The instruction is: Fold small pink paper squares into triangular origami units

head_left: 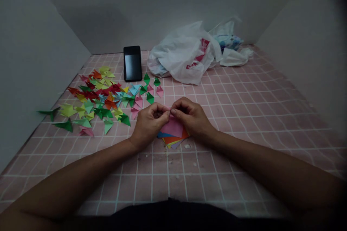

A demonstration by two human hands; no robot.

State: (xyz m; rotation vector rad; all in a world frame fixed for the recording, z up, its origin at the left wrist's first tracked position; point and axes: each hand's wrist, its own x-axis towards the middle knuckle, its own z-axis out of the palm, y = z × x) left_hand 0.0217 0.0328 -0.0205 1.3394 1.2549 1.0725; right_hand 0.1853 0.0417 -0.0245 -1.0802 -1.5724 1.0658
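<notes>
My left hand (pixel 150 121) and my right hand (pixel 191 117) meet at the middle, thumbs and forefingers pinched together. Between the fingertips is a bit of pink paper, mostly covered by the fingers, so its folded shape cannot be made out. Right below the hands lies a small fanned stack of coloured paper sheets, with a pink sheet (pixel 175 129) on top and blue, orange, yellow and lilac edges showing under it. To the left of my left hand spreads a heap of small folded paper pieces (pixel 101 112) in green, yellow, red, orange, blue and pink.
A black phone (pixel 132 65) lies behind the folded pieces. White plastic bags (pixel 187 52) with red print sit at the back, a blue-patterned packet (pixel 229 41) beside them. A pink checked cloth (pixel 244 108) covers the surface, with pale walls on three sides. Small scraps (pixel 187 146) lie near the stack.
</notes>
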